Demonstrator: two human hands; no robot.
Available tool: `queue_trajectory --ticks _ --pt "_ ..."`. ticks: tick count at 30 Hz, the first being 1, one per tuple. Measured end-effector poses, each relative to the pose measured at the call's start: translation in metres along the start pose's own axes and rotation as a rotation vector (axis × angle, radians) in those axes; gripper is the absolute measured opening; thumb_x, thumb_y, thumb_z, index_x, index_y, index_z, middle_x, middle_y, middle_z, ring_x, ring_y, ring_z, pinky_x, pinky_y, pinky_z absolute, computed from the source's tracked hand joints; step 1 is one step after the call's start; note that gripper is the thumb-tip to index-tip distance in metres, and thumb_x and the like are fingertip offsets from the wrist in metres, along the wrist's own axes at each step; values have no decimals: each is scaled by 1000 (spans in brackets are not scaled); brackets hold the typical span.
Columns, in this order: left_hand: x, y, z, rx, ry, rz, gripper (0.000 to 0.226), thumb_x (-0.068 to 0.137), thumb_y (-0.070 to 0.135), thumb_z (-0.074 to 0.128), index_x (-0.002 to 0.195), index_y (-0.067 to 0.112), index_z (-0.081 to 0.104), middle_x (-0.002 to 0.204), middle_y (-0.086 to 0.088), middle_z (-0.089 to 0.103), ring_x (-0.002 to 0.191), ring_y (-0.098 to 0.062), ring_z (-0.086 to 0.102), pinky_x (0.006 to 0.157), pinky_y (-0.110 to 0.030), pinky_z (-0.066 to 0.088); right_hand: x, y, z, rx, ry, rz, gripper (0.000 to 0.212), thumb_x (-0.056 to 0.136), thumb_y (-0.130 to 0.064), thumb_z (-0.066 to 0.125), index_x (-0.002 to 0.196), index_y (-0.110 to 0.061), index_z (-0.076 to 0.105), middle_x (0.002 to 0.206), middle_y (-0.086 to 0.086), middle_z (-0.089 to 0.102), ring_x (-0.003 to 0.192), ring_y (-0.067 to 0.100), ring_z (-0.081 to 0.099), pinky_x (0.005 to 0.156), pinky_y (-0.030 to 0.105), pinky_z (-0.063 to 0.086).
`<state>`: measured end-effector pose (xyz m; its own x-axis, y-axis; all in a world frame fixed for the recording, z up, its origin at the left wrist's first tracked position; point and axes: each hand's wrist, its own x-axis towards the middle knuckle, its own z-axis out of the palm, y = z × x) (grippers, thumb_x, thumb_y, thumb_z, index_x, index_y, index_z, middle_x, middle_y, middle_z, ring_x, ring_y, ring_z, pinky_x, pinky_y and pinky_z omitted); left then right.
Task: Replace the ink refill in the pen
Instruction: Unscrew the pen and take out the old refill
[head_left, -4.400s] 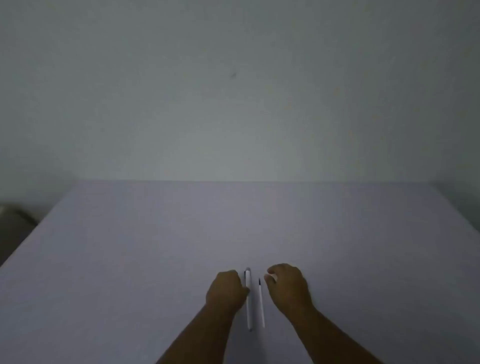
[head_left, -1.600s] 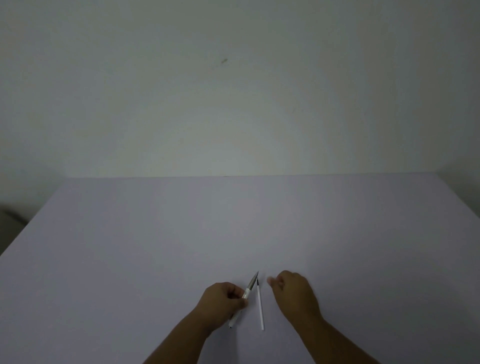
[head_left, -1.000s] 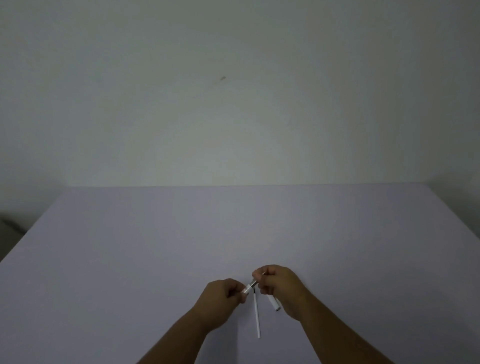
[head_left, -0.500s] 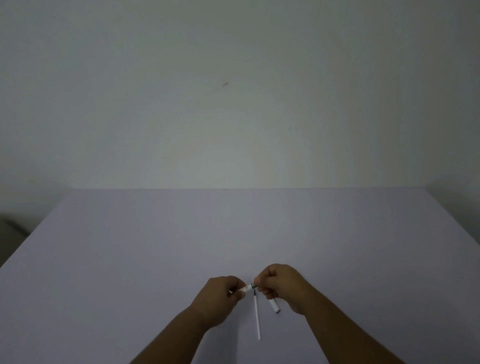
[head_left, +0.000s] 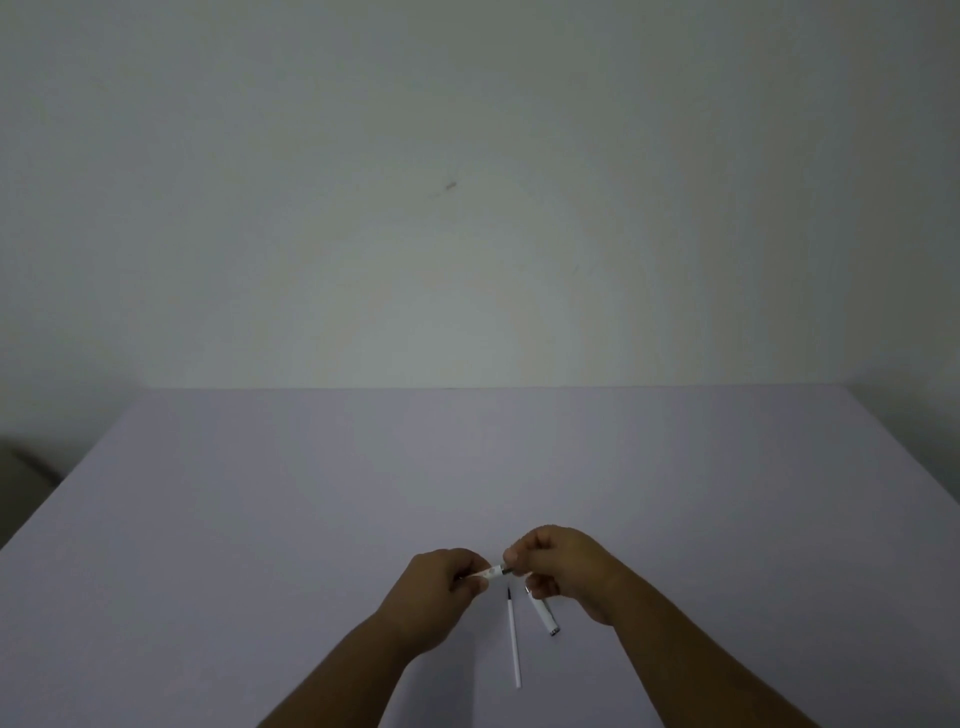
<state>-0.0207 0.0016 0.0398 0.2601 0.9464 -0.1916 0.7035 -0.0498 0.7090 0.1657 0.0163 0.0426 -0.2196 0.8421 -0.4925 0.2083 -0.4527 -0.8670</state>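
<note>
Two bare hands are meeting just above a smooth, matte, pale lilac desk (head_left: 311, 519), near its front edge. The left hand (head_left: 441, 587) is curling into a loose fist, its grip pinching one end of the pen (head_left: 491, 573), a short white cylinder lying roughly level between the hands. The right hand (head_left: 566, 569) is pinching the pen's other end, where a darker, metallic-looking section is showing (the exact joint is too small to make out). Below the hands, a spare refill (head_left: 514, 644) is lying flat on the desk, a thin straight white tube with a dark tip pointing away from the person. Just beside it, a stubby white pen cap (head_left: 544, 616) is resting at a slant, partly under the right hand. Behind the desk a plain, dull wall (head_left: 467, 208) is rising.
</note>
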Motion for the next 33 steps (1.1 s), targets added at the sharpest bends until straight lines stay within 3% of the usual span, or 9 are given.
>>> queue_trajectory --ticks 2,6,11,16,20,24,28,31,33 --pt "0 1 -1 5 1 6 18 92 24 54 101 18 69 70 14 55 59 -3 46 58 -14 36 0 -2 0 -31 38 2 13 83 -19 68 77 -9 64 71 6 65 63 15 57 60 24 53" --pt "0 3 -3 -12 -1 -7 18 92 24 55 101 18 69 70 14 55 60 -3 46 58 -13 36 1 -1 -1 -58 7 -41 12 79 -2 67 80 -14 65 79 6 64 76 19 59 76 31 52" --pt "-1 5 -5 -4 -8 5 18 92 23 54 101 19 69 72 13 57 61 -4 47 59 -13 36 -1 -3 1 -60 30 26 19 85 -26 67 80 -8 69 69 4 65 62 13 57 59 22 52" --pt "-1 7 -6 -9 7 0 19 93 23 54 103 18 69 72 15 55 61 -4 47 57 -12 35 -1 -3 0 -44 1 -35 13 78 -3 68 83 -15 67 83 7 65 78 20 59 78 32 53" --pt "-3 7 -8 -10 6 3 18 93 23 54 102 18 69 68 16 53 59 -4 46 57 -13 34 -3 -7 1 -88 35 6 14 85 -24 66 79 -11 67 73 5 67 65 14 59 62 23 54" --pt "-4 7 -8 -10 9 -2 19 93 23 54 102 17 69 69 16 53 60 -4 47 57 -12 34 -2 -3 0 -90 12 -55 11 78 -6 69 81 -16 66 82 7 65 75 18 59 77 31 53" --pt "-5 8 -10 -12 8 -1 18 92 23 54 101 18 69 68 15 54 59 -4 46 57 -13 35 -4 -7 2 -63 26 -10 18 84 -25 67 87 -8 68 77 5 67 65 13 58 64 23 54" --pt "-6 9 -10 -15 3 -5 17 92 23 55 100 18 69 69 15 54 60 -4 46 57 -13 35 -4 -5 2 -112 52 -50 3 82 -12 67 80 -14 66 79 5 66 71 16 58 74 30 53" --pt "-6 9 -10 -22 6 -8 17 92 23 54 100 18 69 69 15 55 60 -4 46 58 -13 35 -3 -5 2 -99 31 -72 13 78 -6 69 83 -17 64 82 4 64 76 17 58 75 29 52"
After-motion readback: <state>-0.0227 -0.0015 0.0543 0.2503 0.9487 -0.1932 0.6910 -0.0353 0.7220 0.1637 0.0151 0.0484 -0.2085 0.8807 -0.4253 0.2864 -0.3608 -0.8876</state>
